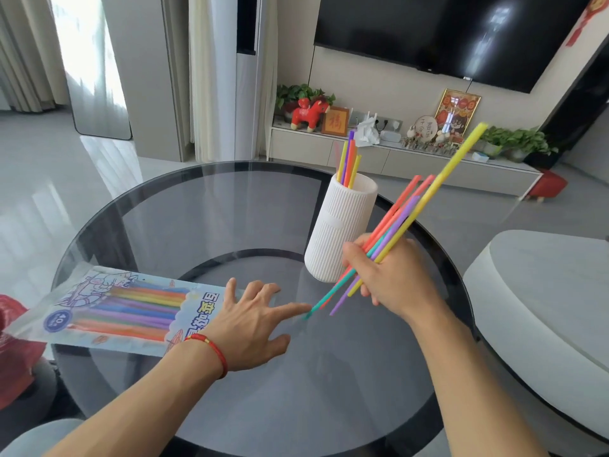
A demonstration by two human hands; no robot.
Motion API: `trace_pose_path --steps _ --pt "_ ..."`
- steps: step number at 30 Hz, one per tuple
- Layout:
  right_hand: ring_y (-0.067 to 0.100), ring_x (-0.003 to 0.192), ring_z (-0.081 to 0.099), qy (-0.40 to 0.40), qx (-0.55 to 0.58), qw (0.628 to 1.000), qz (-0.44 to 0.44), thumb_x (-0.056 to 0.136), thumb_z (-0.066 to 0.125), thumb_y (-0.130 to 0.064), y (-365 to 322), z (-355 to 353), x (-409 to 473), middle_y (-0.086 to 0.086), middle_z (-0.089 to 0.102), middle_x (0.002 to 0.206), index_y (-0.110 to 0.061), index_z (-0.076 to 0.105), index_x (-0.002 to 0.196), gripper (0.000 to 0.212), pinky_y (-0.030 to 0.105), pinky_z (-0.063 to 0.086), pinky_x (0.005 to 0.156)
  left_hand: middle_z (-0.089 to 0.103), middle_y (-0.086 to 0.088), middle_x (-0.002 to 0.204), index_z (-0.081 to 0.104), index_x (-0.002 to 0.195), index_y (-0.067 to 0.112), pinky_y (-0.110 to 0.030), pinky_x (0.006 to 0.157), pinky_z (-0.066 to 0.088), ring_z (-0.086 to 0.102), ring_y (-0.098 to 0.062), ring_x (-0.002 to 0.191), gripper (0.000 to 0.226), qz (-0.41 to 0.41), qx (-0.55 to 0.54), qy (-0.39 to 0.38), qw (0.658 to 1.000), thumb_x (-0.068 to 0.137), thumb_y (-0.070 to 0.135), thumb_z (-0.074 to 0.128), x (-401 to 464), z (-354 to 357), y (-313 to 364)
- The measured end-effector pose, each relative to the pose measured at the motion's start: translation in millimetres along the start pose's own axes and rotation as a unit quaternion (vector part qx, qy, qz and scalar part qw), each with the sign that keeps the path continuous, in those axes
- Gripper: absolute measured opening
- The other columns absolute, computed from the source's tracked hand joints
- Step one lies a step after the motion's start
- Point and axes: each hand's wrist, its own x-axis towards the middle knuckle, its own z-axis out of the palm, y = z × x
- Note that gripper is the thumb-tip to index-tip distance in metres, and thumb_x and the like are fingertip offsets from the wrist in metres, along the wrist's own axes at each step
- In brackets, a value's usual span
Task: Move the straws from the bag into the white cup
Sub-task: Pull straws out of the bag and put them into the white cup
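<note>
A loose bunch of straws (pixel 400 222) — orange, purple, teal and one long yellow — is gripped in the right hand (pixel 387 275) just to the right of the white cup (pixel 339 225). The bunch is held at a slant: its upper ends fan out above and to the right of the cup, while its lower ends poke out below the fist toward the glass table (pixel 197 209). The tip of the teal straw (pixel 321 300) is met by the index fingertip (pixel 301 307) of the left hand (pixel 250 328), which is spread open, palm down, holding nothing, in front of and to the left of the cup. A red string bracelet (pixel 214 352) is worn on that wrist.

The ribbed cup is stood upright near the far right part of the round table, and a few straws (pixel 349 159), yellow, purple and orange, are already seen leaning inside it, their tops rising above its rim.

Well to the left of the cup, the printed plastic bag (pixel 122 308) is laid flat on the glass, and more coloured straws are seen through it. Its right end is partly covered by the left hand.

Behind the cup, a low white cabinet (pixel 395 163) is lined with ornaments and plants beneath a dark wall-mounted television (pixel 445 31). To the cup's right, a pale rounded seat (pixel 543 291) is seen beside the table.
</note>
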Motion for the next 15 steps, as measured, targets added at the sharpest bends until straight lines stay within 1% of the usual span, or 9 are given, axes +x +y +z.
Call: trace_pose_path --steps 2,3,5,7,8,10,12,13,15 --pt "0.029 0.053 0.067 -0.021 -0.025 0.999 0.001 0.099 0.065 -0.03 -0.5 16.0 -1.7 0.017 0.064 0.054 0.004 0.07 0.079 0.04 0.043 0.06 0.056 0.029 -0.002 0.153 0.016 0.141 0.06 -0.069 0.117 0.004 0.021 -0.027 0.143 0.053 0.007 0.006 -0.002 1.0 0.094 0.055 0.039 0.4 0.9 0.9" --pt "0.033 0.057 0.067 -0.031 -0.026 0.999 0.008 0.099 0.064 -0.032 -0.5 23.5 -1.9 0.019 0.064 0.057 0.003 0.07 0.078 0.041 0.045 0.06 0.059 0.028 -0.002 0.153 0.018 0.142 0.058 -0.068 0.118 0.004 0.021 -0.026 0.144 0.053 0.005 0.008 -0.004 1.0 0.094 0.055 0.039 -0.2 1.7 0.9" --pt "0.027 0.055 0.064 -0.049 -0.032 0.998 0.016 0.099 0.063 -0.036 0.1 32.9 0.4 0.015 0.063 0.061 -0.005 0.065 0.069 0.043 0.037 0.058 0.053 0.027 -0.001 0.155 0.024 0.144 0.051 -0.067 0.118 0.005 0.021 -0.025 0.144 0.053 0.0 0.009 -0.004 1.0 0.094 0.057 0.038 0.2 3.0 0.3" --pt "0.014 0.054 0.06 -0.052 -0.059 0.997 0.005 0.099 0.063 -0.039 -0.6 37.1 2.2 0.003 0.057 0.063 -0.019 0.051 0.06 0.045 0.021 0.046 0.044 0.028 -0.001 0.156 0.027 0.145 0.042 -0.065 0.119 0.006 0.022 -0.025 0.144 0.056 -0.007 0.008 -0.002 1.0 0.093 0.059 0.037 0.5 2.9 -0.2" --pt "0.01 0.055 0.06 -0.047 -0.072 0.996 -0.006 0.098 0.063 -0.039 -0.3 37.9 2.6 0.001 0.057 0.063 -0.02 0.048 0.059 0.046 0.017 0.042 0.044 0.028 0.0 0.156 0.028 0.145 0.04 -0.064 0.119 0.007 0.023 -0.025 0.144 0.056 -0.009 0.006 -0.003 1.0 0.093 0.06 0.037 0.6 2.8 -0.4" --pt "0.009 0.061 0.063 -0.051 -0.081 0.995 -0.019 0.098 0.063 -0.04 0.8 39.2 2.8 0.003 0.064 0.069 -0.015 0.058 0.066 0.041 0.015 0.042 0.046 0.028 0.0 0.156 0.028 0.144 0.04 -0.064 0.12 0.007 0.023 -0.024 0.144 0.056 -0.008 0.005 -0.003 1.0 0.093 0.06 0.037 0.6 3.1 -0.5" --pt "0.007 0.062 0.065 -0.07 -0.072 0.995 -0.015 0.099 0.065 -0.04 2.0 40.9 0.3 0.0 0.067 0.075 -0.015 0.063 0.074 0.036 0.008 0.042 0.045 0.027 0.0 0.156 0.028 0.144 0.04 -0.064 0.119 0.007 0.022 -0.024 0.144 0.055 -0.005 0.009 -0.004 1.0 0.093 0.061 0.036 0.3 3.6 -0.7" --pt "0.004 0.058 0.064 -0.071 -0.063 0.995 -0.009 0.099 0.066 -0.038 3.4 41.6 -0.9 -0.004 0.065 0.073 -0.019 0.06 0.07 0.035 0.006 0.039 0.043 0.028 0.001 0.156 0.028 0.144 0.041 -0.064 0.119 0.008 0.022 -0.024 0.144 0.055 -0.005 0.01 -0.004 1.0 0.093 0.061 0.036 0.4 3.6 -1.0" --pt "0.005 0.05 0.059 -0.051 -0.041 0.998 -0.001 0.096 0.069 -0.034 6.3 43.5 -1.8 -0.005 0.059 0.064 -0.02 0.05 0.06 0.043 0.008 0.039 0.042 0.028 0.001 0.156 0.029 0.144 0.041 -0.064 0.119 0.008 0.023 -0.024 0.144 0.055 -0.003 0.011 -0.004 1.0 0.093 0.06 0.036 0.4 3.4 -1.7"
